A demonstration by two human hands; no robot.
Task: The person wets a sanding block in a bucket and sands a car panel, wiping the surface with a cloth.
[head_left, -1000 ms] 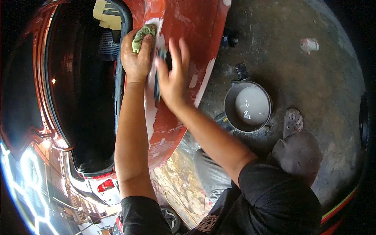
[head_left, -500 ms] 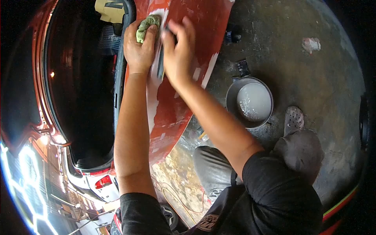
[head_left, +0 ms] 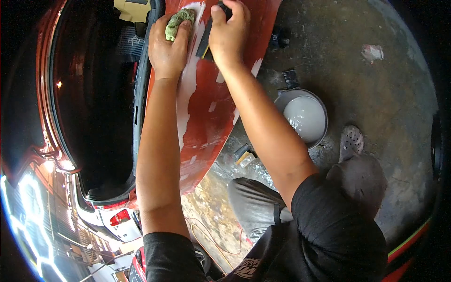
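The long red metal car panel (head_left: 206, 120), patched with white, looks stiff and firmly fixed. On it, the grip of the right hand (head_left: 229, 35) folds thumb and fingers around a flat dark bar-shaped block (head_left: 203, 44), likely light and rigid, best held along its back; its near end shows beside the palm. Over the panel's white strip, the left hand (head_left: 169, 54) pinches a crumpled green cloth (head_left: 178, 26), probably soft and damp, between thumb and fingers.

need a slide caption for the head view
Left hand holds a green cloth, right hand a dark block, over a red car panel near a bucket of pale liquid.
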